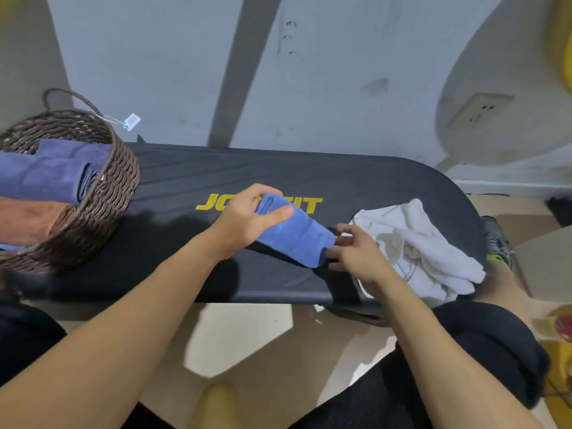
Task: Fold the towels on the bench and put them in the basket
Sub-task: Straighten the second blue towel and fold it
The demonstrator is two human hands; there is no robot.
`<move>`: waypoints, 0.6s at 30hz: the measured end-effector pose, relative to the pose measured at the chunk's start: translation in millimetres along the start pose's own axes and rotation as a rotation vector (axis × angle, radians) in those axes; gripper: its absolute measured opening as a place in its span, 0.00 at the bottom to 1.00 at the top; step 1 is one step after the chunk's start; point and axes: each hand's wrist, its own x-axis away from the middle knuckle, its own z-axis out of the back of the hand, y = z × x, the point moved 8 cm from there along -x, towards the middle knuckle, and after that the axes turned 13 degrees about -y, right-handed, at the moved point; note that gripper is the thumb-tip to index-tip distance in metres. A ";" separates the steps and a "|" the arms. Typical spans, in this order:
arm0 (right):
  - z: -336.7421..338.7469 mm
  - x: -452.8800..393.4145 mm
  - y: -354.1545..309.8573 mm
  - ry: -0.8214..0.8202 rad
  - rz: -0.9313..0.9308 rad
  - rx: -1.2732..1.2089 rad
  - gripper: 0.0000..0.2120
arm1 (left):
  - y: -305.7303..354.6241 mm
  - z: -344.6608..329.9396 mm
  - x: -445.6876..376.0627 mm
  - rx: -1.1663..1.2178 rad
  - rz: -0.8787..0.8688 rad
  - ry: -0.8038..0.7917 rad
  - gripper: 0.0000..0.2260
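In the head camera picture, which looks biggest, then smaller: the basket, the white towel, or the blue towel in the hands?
1. Basket, though it sits at the picture's edge, partly cut off.
2. White towel, unfolded.
3. Blue towel, folded small, held by the left hand.

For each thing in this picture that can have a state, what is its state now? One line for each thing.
Blue towel: folded, gripped by left hand, above the bench.
White towel: crumpled, unfolded, on the bench.
Basket: upright on the bench, holding folded purple-blue towels.
Left hand: grips the blue towel.
Right hand: fingers at the blue towel's end; grip unclear.
Bench: flat.
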 end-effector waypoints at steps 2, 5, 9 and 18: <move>0.2 18.5 -32.0 0.027 0.220 0.131 0.34 | 22.3 1.7 8.0 -0.227 -0.129 -0.180 0.10; -45.3 44.2 -83.7 -0.155 0.467 0.351 0.48 | 43.0 2.7 29.0 -0.427 -0.261 -0.407 0.07; -129.1 45.2 -119.9 -0.393 0.504 0.478 0.43 | 49.1 28.4 56.8 -0.327 -0.299 -0.429 0.09; -227.6 1.9 -171.8 -0.420 0.471 0.706 0.24 | 30.9 173.4 97.2 -0.340 -0.305 -0.008 0.10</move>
